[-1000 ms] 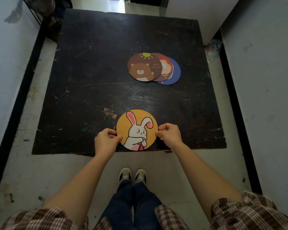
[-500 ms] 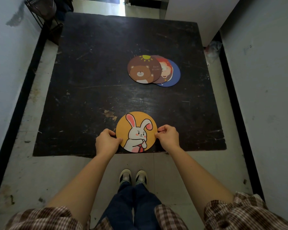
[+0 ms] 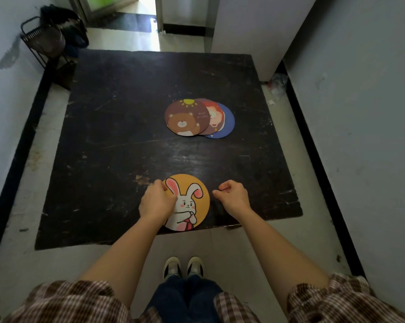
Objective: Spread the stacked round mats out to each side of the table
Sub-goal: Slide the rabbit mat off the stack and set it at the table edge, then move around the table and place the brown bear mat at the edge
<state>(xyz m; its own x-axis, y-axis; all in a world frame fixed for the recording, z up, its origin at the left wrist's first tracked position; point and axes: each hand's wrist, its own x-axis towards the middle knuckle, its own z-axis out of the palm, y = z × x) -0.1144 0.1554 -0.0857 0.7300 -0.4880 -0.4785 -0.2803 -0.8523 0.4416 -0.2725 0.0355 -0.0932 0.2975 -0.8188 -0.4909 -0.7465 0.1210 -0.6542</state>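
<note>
A yellow round mat with a white rabbit [image 3: 193,194] lies flat at the near edge of the black table [image 3: 117,127]. My left hand [image 3: 156,202] is curled over the mat's left side and hides that edge, so I cannot tell whether it grips the mat. My right hand [image 3: 234,197] hovers just right of the mat, apart from it, fingers loosely curled and holding nothing. Farther back, right of centre, three mats overlap in a fanned stack: a brown bear mat [image 3: 185,117] on top, a red lion mat [image 3: 214,115] under it, a blue mat [image 3: 229,123] lowest.
Walls stand close to the table on the left and right. A black wire rack [image 3: 45,43] stands at the far left corner. A crumpled plastic bag [image 3: 277,83] lies on the floor at the far right. My shoes [image 3: 184,266] are below the table's near edge.
Both hands pinched the rabbit mat's edges before. Now my right hand has let go and moved right, and my left hand has shifted forward over the mat. The view has tilted up.
</note>
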